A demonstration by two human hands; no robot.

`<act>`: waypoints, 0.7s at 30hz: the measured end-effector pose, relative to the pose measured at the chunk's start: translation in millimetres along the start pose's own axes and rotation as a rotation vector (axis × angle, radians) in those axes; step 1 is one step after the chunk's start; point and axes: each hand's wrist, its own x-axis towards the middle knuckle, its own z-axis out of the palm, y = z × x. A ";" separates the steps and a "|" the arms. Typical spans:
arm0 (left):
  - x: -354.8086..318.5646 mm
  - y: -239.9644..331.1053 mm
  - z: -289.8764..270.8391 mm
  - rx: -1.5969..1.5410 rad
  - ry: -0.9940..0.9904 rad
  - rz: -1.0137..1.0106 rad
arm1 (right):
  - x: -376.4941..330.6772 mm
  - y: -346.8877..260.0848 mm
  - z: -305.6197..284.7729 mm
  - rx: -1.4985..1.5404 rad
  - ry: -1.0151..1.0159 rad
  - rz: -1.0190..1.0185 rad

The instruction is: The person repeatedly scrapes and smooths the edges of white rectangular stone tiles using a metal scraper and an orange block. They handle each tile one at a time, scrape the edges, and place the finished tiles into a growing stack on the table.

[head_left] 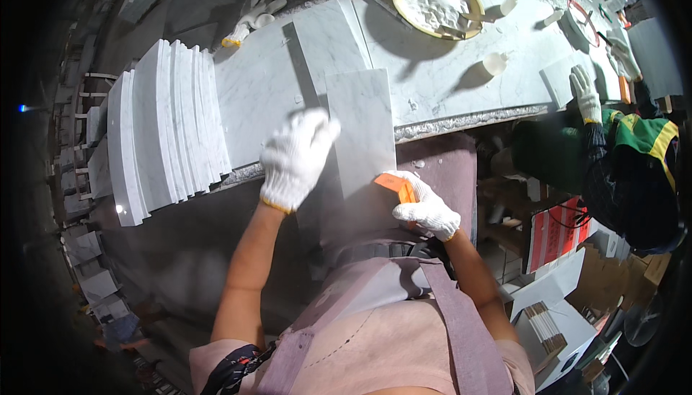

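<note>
White knitted gloves with yellow cuffs cover both my hands. A grey-white marble tile (364,117) lies over the bench's front edge, its near end reaching toward my apron. Close to that near end, my right hand (429,211) is closed around an orange hand-sized block (396,186) with a flat face and a curved part. At the tile's left side hangs my left hand (297,161), smeared by motion, so its finger pose is unclear. Beneath the tile's far end lies another long marble slab (328,38).
A row of upright marble tiles (169,128) stands at left. Farther back are a spare glove (252,16), a yellow basin of white material (436,6) and a small white bottle (494,63). At right, a co-worker's gloved hand (585,92) rests by a tile.
</note>
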 end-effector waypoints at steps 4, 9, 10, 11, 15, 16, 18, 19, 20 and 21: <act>90.8 17.4 25.5 0.239 0.136 0.297 | -1.6 -2.4 1.7 -0.078 0.022 0.005; 115.1 15.7 47.8 0.181 -0.190 0.174 | -12.4 -13.7 -4.4 0.083 0.265 -0.151; 110.0 13.8 49.6 0.130 -0.157 0.188 | -13.2 -15.3 -5.9 0.222 0.227 -0.346; 104.2 12.5 51.4 0.075 -0.125 0.200 | -11.3 -21.0 -13.0 0.194 0.279 -0.369; 87.7 11.2 50.8 -0.007 0.053 0.291 | 9.3 -33.4 -21.7 -0.009 0.375 -0.364; 84.7 11.5 48.2 -0.042 0.089 0.309 | 15.2 -35.8 -18.2 -0.095 0.428 -0.342; 75.6 13.2 40.5 -0.045 0.131 0.327 | 25.4 -38.7 -1.4 -0.187 0.518 -0.369; 71.5 14.8 36.6 -0.050 0.151 0.328 | 33.0 -43.0 8.3 -0.285 0.599 -0.364; 68.4 17.1 33.1 -0.044 0.168 0.362 | 35.2 -50.4 15.7 -0.387 0.549 -0.404; 64.2 20.1 30.5 -0.045 0.187 0.399 | 38.8 -58.6 21.9 -0.473 0.532 -0.404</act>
